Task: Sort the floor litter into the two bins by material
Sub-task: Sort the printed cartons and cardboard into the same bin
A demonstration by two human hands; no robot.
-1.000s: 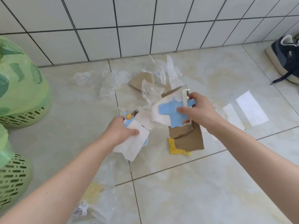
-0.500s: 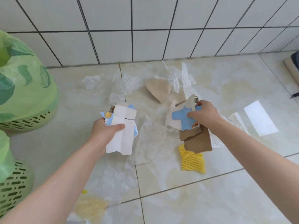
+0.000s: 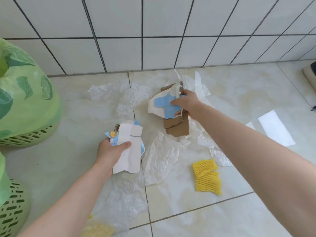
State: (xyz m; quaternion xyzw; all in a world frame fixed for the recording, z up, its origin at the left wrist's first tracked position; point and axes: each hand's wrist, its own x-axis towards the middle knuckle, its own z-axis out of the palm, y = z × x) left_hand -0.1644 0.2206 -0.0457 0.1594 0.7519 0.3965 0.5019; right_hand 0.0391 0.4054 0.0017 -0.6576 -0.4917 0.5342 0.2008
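My left hand (image 3: 109,151) grips a bundle of white and blue paper scraps (image 3: 130,147) above the floor. My right hand (image 3: 186,103) holds a stack of torn brown cardboard and blue-white paper (image 3: 172,120) further back. Two green bins lined with leaf-print bags stand at the left: one at mid left (image 3: 25,134), one at the lower left corner (image 3: 12,214). Clear plastic film (image 3: 160,159) lies crumpled on the tiles between my hands. A yellow foam net (image 3: 207,177) lies under my right forearm.
More clear plastic pieces lie near the wall (image 3: 102,93) and close to me (image 3: 126,199). A pale yellow net (image 3: 99,230) sits at the bottom edge. The tiled wall (image 3: 153,31) bounds the floor at the back. A shoe (image 3: 310,74) shows at the right edge.
Both hands have lifted their paper and cardboard bundles off the pile. The view has shifted, so the yellow net and the plastic film beneath are now uncovered.
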